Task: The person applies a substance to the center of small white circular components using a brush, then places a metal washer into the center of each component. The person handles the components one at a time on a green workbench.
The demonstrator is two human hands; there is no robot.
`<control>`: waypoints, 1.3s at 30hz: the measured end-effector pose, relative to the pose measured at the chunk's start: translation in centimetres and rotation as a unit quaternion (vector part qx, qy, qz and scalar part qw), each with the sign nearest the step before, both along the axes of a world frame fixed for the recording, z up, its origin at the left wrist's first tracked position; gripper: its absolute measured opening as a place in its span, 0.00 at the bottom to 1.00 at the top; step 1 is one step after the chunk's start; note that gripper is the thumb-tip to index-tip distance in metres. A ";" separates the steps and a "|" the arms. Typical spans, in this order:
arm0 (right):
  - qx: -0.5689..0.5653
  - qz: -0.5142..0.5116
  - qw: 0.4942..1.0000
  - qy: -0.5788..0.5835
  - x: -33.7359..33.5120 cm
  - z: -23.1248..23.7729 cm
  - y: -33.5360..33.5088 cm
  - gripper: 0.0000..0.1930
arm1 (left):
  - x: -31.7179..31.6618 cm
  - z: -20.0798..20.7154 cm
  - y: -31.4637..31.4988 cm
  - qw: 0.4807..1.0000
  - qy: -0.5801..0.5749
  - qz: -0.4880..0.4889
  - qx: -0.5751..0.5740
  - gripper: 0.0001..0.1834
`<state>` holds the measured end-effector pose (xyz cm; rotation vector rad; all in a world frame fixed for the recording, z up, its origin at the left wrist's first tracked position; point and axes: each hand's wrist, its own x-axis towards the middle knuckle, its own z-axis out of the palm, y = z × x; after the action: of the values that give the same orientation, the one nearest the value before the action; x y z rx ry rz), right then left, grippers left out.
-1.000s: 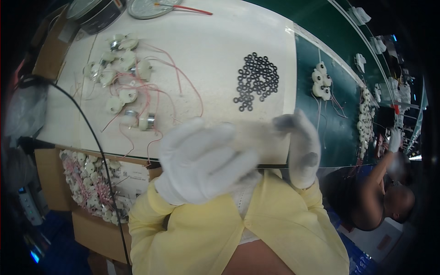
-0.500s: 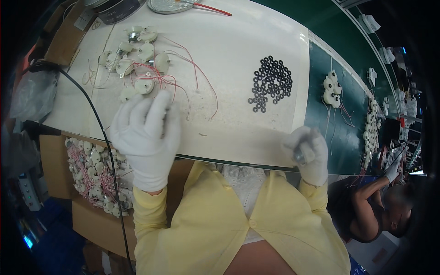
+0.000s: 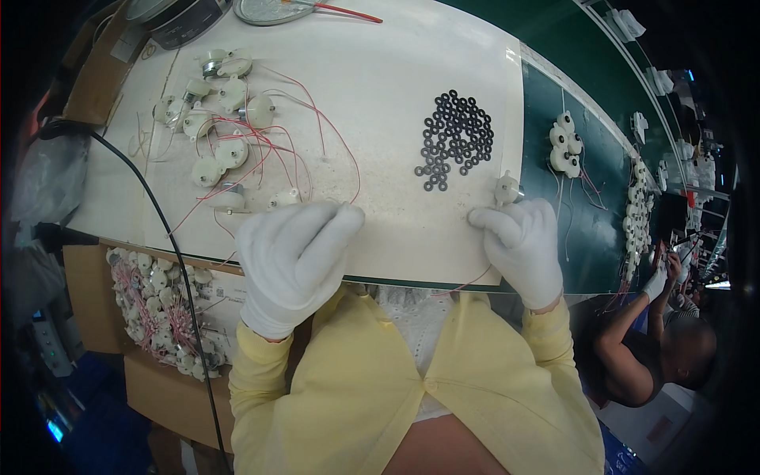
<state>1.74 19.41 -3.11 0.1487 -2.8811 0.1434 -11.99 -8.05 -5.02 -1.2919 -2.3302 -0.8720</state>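
Observation:
My right hand (image 3: 524, 249), in a white glove, pinches a small motor (image 3: 507, 188) with a whitish round cap at the right end of the white work surface. A thin red wire (image 3: 471, 283) hangs below that hand at the table edge. My left hand (image 3: 297, 257), also gloved, is at the front edge with its fingers pressed together; whether anything is between the fingertips cannot be made out. Just beyond it lies a motor (image 3: 283, 198), partly hidden by the hand. More motors (image 3: 232, 152) with tangled red wires lie further left.
Black rings (image 3: 459, 138) lie in a loose pile on the white work surface (image 3: 380, 103). Capped motors (image 3: 565, 146) stand on the green strip at right. A cardboard box (image 3: 91, 297) full of motors is below left, crossed by a black cable (image 3: 170, 218). A co-worker (image 3: 633, 348) sits at right.
My left hand has moved right and nearer, uncovering motors behind it, and its fingers have closed together. My right hand has brought its motor upright, now showing beyond the fingertips.

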 end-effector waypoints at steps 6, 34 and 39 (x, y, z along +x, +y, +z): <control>-0.130 -0.126 0.978 0.102 -0.7 1.7 1.0 0.13 | -0.9 -1.7 0.1 0.976 0.072 0.206 0.011 0.20; -0.075 -0.052 0.987 -0.131 -2.9 2.7 -0.1 0.13 | 0.4 -1.0 0.9 0.980 -0.051 0.191 0.014 0.28; -0.517 -0.218 0.817 -0.134 -2.2 0.2 1.0 0.16 | 0.6 -1.2 1.0 0.983 -0.036 0.174 -0.043 0.21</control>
<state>-0.42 20.38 -2.95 -0.7673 -2.5356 1.6595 -11.34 -7.03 -6.18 -0.8517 -2.5682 -0.7199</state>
